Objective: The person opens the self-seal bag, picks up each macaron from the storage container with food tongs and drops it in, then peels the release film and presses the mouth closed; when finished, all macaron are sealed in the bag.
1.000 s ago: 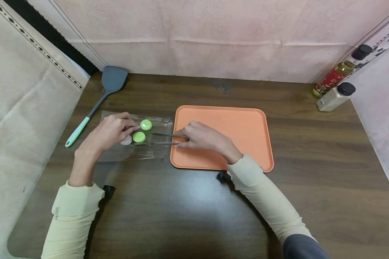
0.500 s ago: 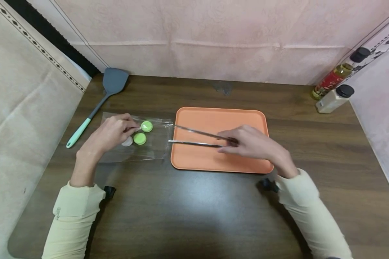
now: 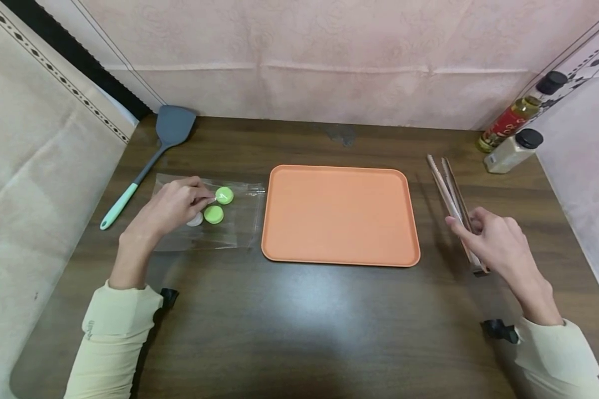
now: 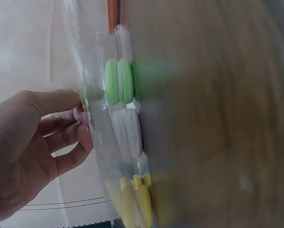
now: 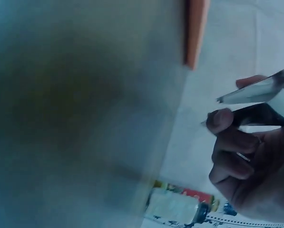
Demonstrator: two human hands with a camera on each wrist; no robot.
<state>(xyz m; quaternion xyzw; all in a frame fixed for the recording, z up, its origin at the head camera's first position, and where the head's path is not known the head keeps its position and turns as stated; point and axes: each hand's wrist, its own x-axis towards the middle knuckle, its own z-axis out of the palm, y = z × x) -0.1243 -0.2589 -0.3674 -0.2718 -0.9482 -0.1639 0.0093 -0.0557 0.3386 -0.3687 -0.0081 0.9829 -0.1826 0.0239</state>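
Observation:
At the left of the head view my left hand (image 3: 172, 205) pinches the edge of a clear plastic bag (image 3: 242, 221). Two green macarons (image 3: 213, 214) show at the bag beside the fingers, with a white macaron (image 3: 195, 219) partly behind the hand. Yellow macarons (image 4: 139, 199) appear below the green and white ones in the left wrist view; in the head view the hand hides them. Off to the right of the tray, my right hand (image 3: 501, 244) holds metal tongs (image 3: 449, 194), their tips pointing away and slightly apart, with nothing between them.
An orange tray (image 3: 340, 216) lies mid-table, between the bag and the tongs. A spatula (image 3: 152, 160) with a mint handle rests at the far left. An oil bottle (image 3: 509, 122) and a white jar with a black lid (image 3: 513, 151) stand at the back right.
My right hand has carried the tongs from over the bag, across the tray, to its right side, turning them to point away. The left hand and the bag have stayed put.

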